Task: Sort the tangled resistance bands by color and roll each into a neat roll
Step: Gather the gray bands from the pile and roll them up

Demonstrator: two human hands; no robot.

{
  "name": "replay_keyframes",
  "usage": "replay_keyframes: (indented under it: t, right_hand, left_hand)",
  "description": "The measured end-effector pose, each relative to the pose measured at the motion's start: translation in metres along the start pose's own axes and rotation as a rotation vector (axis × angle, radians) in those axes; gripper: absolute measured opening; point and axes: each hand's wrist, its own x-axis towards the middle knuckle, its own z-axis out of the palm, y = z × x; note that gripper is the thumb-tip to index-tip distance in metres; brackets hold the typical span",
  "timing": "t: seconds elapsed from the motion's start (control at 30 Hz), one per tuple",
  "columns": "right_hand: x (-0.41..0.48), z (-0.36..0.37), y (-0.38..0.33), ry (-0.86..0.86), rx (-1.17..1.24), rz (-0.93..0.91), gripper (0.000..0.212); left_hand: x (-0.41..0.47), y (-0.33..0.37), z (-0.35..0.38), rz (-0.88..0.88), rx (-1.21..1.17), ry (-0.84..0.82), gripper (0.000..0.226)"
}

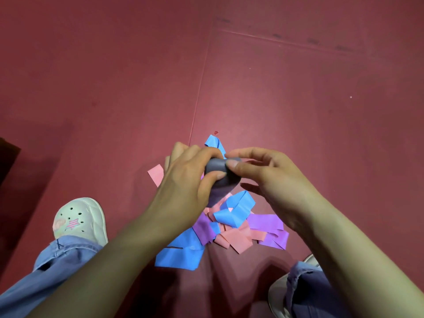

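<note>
Both hands are up over the pile and hold one grey band (219,172) between them. It looks rolled into a small fat lump. The left hand (183,180) has its fingers curled round the lump and covers its left side. The right hand (270,180) pinches the lump's right side with thumb and first finger. Its other fingers are loosely bent and hold nothing. How many turns the roll has is hidden by the fingers.

Under the hands lies the tangled pile (229,235) on the red floor (298,88). A blue band (236,210) sits on top, just under the right hand. A purple band (266,222) and a pink band (238,243) poke out below the right wrist. More blue goes under the left arm, so its end is hidden. A blue loop (213,142) peeks out past the fingertips. A pink end (156,174) sticks out beside the left hand.

A white shoe (80,216) stands left of the left arm. The other shoe (277,292) is mostly covered by a jeans leg (316,292) and cut off.
</note>
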Motion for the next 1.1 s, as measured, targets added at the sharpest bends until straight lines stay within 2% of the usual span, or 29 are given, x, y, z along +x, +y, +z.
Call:
replay_keyframes:
  t: [0.1,0.2,0.33,0.53,0.63,0.73,0.83,0.93,1.0,1.1]
  right_hand:
    - [-0.001,0.0,0.001,-0.04,-0.099,-0.084,0.028]
    - [0.001,0.001,0.004,0.064,-0.374,-0.202,0.038]
    - [-0.001,0.003,0.001,0.03,-0.294,-0.317,0.041]
    - [0.001,0.006,0.004,0.091,-0.262,-0.278,0.023]
    - [0.0,0.006,0.002,0.104,-0.161,-0.282,0.014]
    - [0.002,0.001,0.001,0.054,0.057,-0.222,0.012]
    - [0.004,-0.005,0.003,-0.008,0.1,-0.15,0.007]
    - [0.005,-0.008,0.005,-0.035,0.095,-0.061,0.02]
    - [0.006,-0.008,0.004,-0.047,0.094,-0.008,0.029]
    - [0.007,-0.007,0.004,-0.055,0.077,0.063,0.018]
  left_hand:
    - [0.002,-0.002,-0.004,-0.076,-0.098,-0.035,0.008]
    - [0.005,-0.004,-0.008,-0.169,-0.211,-0.046,0.013]
    - [0.009,-0.007,-0.013,-0.205,-0.331,-0.087,0.011]
    - [0.008,-0.005,-0.01,-0.235,-0.403,-0.093,0.011]
    - [0.008,-0.003,-0.01,-0.257,-0.486,-0.043,0.031]
    - [0.009,-0.005,-0.009,-0.271,-0.482,0.014,0.038]
    - [0.01,-0.006,-0.01,-0.294,-0.577,0.033,0.033]
    - [0.009,-0.005,-0.01,-0.328,-0.723,0.071,0.034]
    - [0.009,-0.005,-0.01,-0.322,-0.769,0.07,0.045]
    - [0.008,-0.004,-0.012,-0.287,-0.77,0.026,0.054]
